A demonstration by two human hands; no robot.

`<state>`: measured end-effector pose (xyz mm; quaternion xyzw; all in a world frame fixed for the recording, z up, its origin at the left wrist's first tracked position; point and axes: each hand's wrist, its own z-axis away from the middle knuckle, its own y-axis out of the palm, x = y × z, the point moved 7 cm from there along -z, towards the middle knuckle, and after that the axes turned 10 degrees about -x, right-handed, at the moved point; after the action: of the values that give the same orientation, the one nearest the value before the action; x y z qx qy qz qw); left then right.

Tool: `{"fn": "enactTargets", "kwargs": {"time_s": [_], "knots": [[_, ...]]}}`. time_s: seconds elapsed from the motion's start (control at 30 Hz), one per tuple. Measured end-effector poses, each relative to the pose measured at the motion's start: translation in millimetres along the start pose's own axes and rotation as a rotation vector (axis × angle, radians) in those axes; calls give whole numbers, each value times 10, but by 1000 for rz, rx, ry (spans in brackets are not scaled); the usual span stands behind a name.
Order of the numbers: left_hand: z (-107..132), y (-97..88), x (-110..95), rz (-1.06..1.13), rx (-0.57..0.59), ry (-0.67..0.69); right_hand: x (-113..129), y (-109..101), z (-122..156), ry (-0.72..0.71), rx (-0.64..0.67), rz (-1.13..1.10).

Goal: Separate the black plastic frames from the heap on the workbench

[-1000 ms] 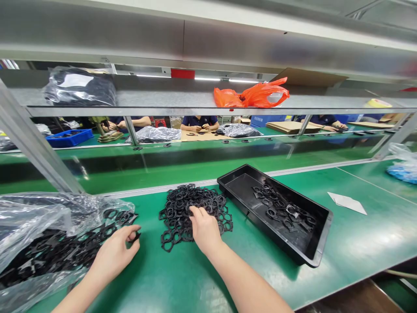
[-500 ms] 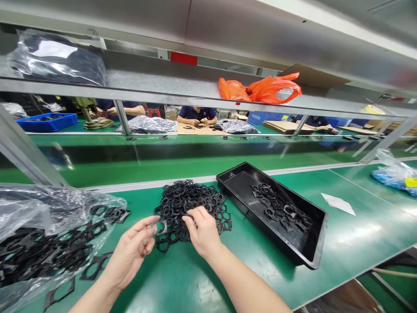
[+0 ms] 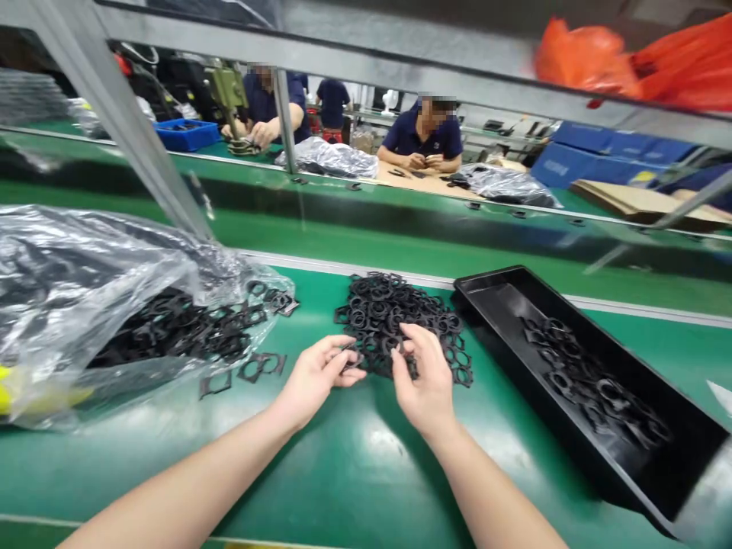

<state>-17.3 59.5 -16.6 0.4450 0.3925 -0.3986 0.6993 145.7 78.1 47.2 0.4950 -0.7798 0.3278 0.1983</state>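
Observation:
My left hand is closed, pinching a small dark frame with a round opening between thumb and fingers. Just right of it, my right hand reaches to the near side of a heap of flat black plastic ring frames. Its thumb and fingertips close around a black ring, partly hidden by the fingers. Both hands are above the green tabletop, a short gap apart. To the right stands a long black tray with a loose cluster of similar black frames inside.
A clear plastic bag spilling black frames lies open at left, with several loose frames beside it. A metal post and shelf edge stand in front. An orange bag rests on the shelf. Co-workers sit beyond.
The view has turned left and down, so the pile and tray appear farther right. My left hand has come closer to my right, still holding a frame. My right hand stays at the pile.

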Motion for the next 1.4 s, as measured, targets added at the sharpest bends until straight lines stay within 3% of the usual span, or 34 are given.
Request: {"fn": "enactTargets", "kwargs": {"time_s": [0.27,0.6,0.8,1.03,1.13,1.4], "knots": [[32,26,20,44,49,9,-35,250,208,324,188,-357],[62,71,36,-48,78,-41,-70,299,242,411,238,-373],[96,97,-35,-74,96,33,-106,305,248,506,234,-426],[155,168,36,221,160,-220,-134,307,253,520,236,-431],[137,151,74,226,139,-273,-159,311,260,506,254,-399],[100,81,9,49,113,-145,0,242,161,352,276,-400]]}}
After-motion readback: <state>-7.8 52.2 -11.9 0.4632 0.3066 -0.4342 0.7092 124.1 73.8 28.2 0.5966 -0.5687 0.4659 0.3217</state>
